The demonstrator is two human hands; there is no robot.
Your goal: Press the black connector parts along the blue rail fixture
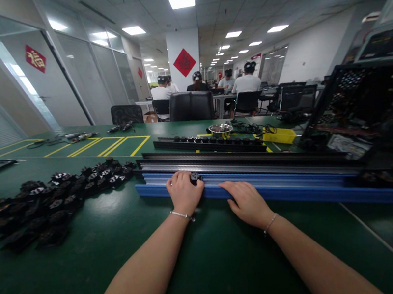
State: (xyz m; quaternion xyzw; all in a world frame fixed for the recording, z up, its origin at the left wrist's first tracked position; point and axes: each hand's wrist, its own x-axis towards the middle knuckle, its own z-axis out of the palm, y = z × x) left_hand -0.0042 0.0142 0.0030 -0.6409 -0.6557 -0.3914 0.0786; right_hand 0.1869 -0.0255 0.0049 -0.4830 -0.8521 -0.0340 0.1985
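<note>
A long blue channel rail [284, 185] lies across the table in front of me. My left hand [184, 191] is closed around a small black part [196, 177], which sits at the blue rail's channel. Whether that part is seated in the channel I cannot tell. Further right along the same rail, my right hand [246, 201] grips its near wall, fingers over the top and thumb on the near side. Just behind are black rails [242, 154] running alongside. A pile of similar-looking black parts [56, 204] is spread to the left of the rail.
Further back on the green table [127, 277] lies a black strip bearing small parts [210, 142], near a metal bowl [220, 128] and a yellow tray [279, 136]. An open black equipment case [371, 99] stands at the right. Several people sit at tables beyond.
</note>
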